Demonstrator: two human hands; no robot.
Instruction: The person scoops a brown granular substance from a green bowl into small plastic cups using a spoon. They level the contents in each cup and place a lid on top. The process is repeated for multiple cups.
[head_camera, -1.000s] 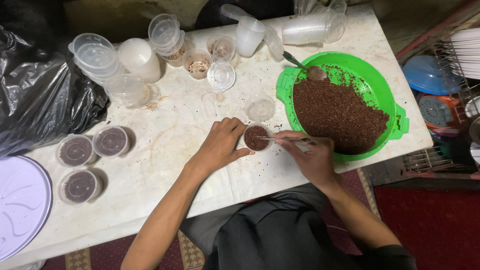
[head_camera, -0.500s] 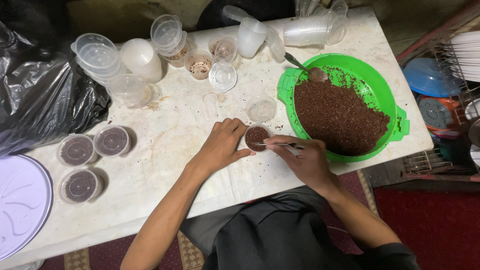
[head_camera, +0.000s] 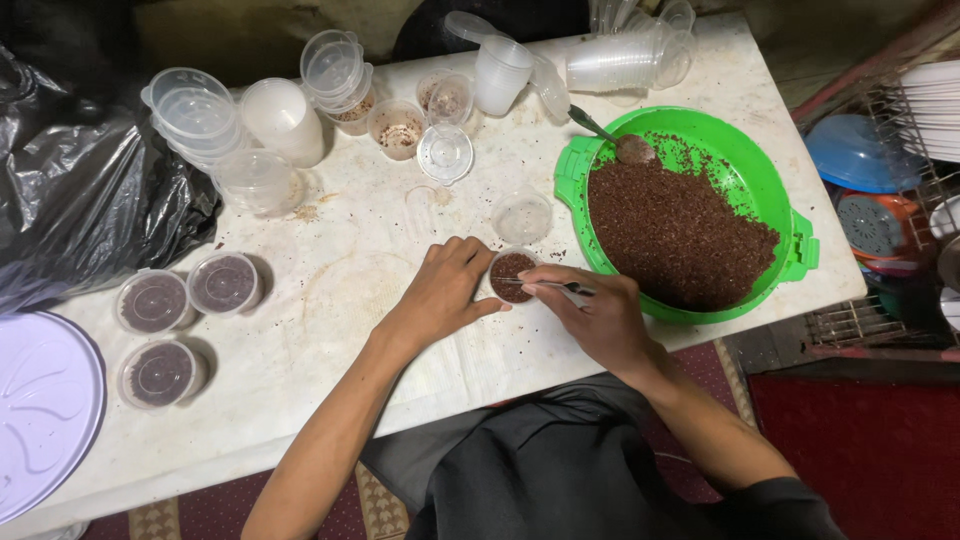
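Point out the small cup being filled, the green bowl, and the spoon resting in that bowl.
small cup (head_camera: 512, 272): head view, on the brown filling at its top.
green bowl (head_camera: 745, 160): head view, on the bare inner wall at upper right.
spoon (head_camera: 597, 128): head view, on the handle's middle.

Over the last second my right hand (head_camera: 600, 320) has crept a little to the left, toward the small cup of brown grains (head_camera: 511, 275). The thin metal tool (head_camera: 548, 286) pinched in its fingers (head_camera: 560, 300) started out beside the cup's right rim; its tip now lies across the top of the grains. My left hand (head_camera: 440, 295) has closed in slightly too, its fingers (head_camera: 470, 262) curling tighter against the cup's left side, thumb tucked under the near rim. The cup itself has shifted a touch toward me and to the right on the desk (head_camera: 350, 300).
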